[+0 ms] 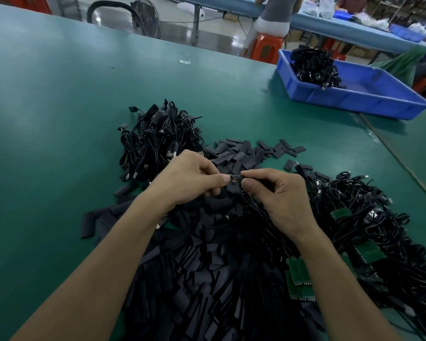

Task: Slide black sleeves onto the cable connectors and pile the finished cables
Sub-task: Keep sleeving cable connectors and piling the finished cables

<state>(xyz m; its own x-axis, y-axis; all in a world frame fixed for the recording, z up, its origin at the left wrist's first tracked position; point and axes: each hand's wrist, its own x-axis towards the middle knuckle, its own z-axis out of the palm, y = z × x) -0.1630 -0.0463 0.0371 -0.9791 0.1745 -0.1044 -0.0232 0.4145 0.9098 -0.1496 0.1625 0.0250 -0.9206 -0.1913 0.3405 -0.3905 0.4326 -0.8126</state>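
Our left hand (190, 178) pinches a cable connector (233, 179); our right hand (280, 195) pinches a black sleeve (240, 178) touching it. Coiled cables (158, 141) pile at eleven o'clock.

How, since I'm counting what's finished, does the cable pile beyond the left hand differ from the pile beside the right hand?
The left cable pile is a compact heap; the right cable pile sprawls wide to the frame edge. Green circuit boards show in the right cable pile; the left cable pile shows none, only plugs and black-covered ends. Both are tangled black cables on the green table.
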